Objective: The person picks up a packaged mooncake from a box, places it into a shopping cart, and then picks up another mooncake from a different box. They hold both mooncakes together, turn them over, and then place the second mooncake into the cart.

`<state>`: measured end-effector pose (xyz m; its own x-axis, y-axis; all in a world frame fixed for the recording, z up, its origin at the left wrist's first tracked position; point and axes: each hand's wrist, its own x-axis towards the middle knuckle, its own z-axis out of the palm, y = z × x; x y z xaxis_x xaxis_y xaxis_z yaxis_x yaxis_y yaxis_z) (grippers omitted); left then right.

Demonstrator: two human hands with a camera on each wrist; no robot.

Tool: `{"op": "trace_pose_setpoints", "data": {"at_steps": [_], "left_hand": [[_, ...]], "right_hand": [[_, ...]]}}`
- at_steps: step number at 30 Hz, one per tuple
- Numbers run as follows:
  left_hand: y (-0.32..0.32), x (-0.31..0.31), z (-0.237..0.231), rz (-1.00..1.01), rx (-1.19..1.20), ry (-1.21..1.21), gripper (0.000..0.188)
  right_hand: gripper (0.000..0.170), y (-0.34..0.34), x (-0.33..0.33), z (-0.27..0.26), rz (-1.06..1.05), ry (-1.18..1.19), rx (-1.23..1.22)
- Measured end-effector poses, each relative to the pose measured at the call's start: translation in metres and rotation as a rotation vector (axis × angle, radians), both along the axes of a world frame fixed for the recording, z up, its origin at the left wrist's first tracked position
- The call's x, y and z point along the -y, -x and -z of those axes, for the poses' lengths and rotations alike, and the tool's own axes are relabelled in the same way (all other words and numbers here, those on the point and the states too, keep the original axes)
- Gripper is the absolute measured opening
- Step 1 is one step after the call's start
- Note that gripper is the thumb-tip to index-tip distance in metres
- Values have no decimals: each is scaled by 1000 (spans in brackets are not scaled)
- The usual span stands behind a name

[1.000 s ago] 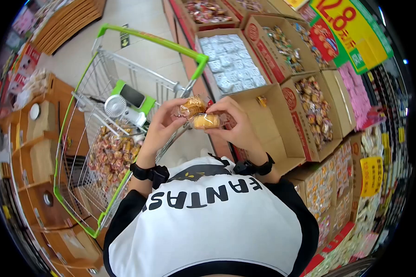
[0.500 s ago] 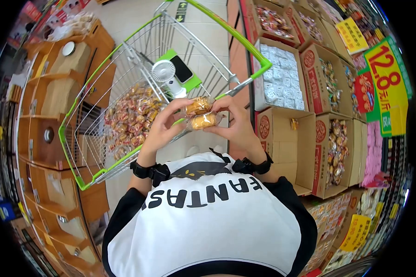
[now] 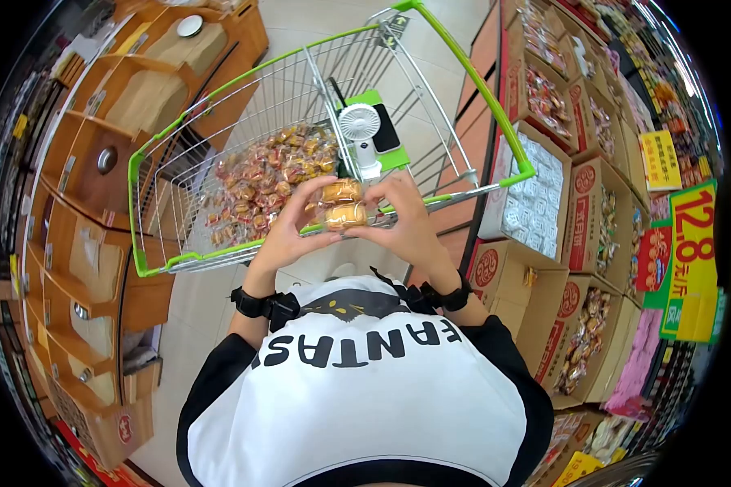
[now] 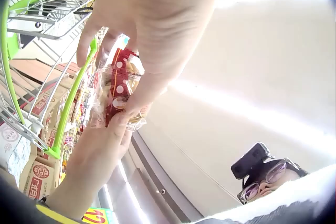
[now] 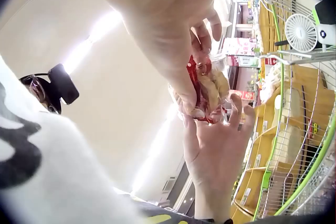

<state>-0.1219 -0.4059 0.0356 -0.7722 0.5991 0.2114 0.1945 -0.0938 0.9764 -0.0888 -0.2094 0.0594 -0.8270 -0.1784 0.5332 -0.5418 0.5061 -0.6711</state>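
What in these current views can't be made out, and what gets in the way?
- Fine print on the wrapped cakes: left wrist view; too small, partly covered by the left hand.
- Exact count of wrapped pieces in the cart: head view; they overlap and blur together.
- Full shape of the green item: head view; phone and fan cover it.
- Lower yellow sign: head view; cut off by the bottom edge.

On the big sign (image 3: pixel 690 264) at my right I read 12.8元/斤; on a yellow tag (image 3: pixel 578 469) lower down, 19.9. My shirt (image 3: pixel 365 398) says FANTAS. A cardboard box (image 4: pixel 38 182) carries Chinese characters and a round emblem, too blurred to read fully.
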Motion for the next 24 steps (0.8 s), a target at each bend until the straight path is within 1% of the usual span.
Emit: {"op": "trace_pose_setpoints", "data": {"at_steps": [2, 3, 5, 7, 9, 10, 11, 13, 14, 15, 17, 19, 21, 24], "left_hand": [[-2, 8, 0, -33, 101, -72, 67], [-2, 13, 2, -51, 102, -74, 67], [-2, 23, 6, -144, 196, -99, 63], [-1, 28, 2, -197, 179, -73, 62], [2, 39, 12, -264, 353, -67, 56], [3, 48, 29, -345, 378, -41, 47], [3, 54, 38, -357, 379, -42, 47], [3, 65, 49, -460, 560, 18, 38], [1, 72, 56, -470, 616, 72, 35], [0, 76, 60, -478, 618, 71, 35], [-3, 84, 68, -431, 694, 183, 33], [-6, 89, 71, -418, 729, 207, 31], [-7, 92, 70, -396, 781, 295, 28], [-8, 98, 70, -422, 800, 291, 26]], "right_hand": [[36, 5, 11, -2, -22, -28, 2], [35, 8, 17, -3, -24, -55, 1], [35, 20, 30, 8, -37, -47, -20], [35, 29, 42, 21, -46, -37, -44], [35, 36, 55, 38, -204, 186, 231], [36, 41, 66, 60, -255, 175, 354], [36, 44, 69, 71, -267, 174, 357], [35, 49, 76, 90, -346, 124, 453], [33, 51, 79, 99, -352, 102, 432], [33, 52, 82, 106, -360, 102, 435], [37, 53, 88, 117, -430, 363, 855], [39, 52, 94, 122, -416, 379, 860], [41, 51, 100, 117, -401, 394, 866], [44, 52, 106, 109, -364, 338, 886]]}}
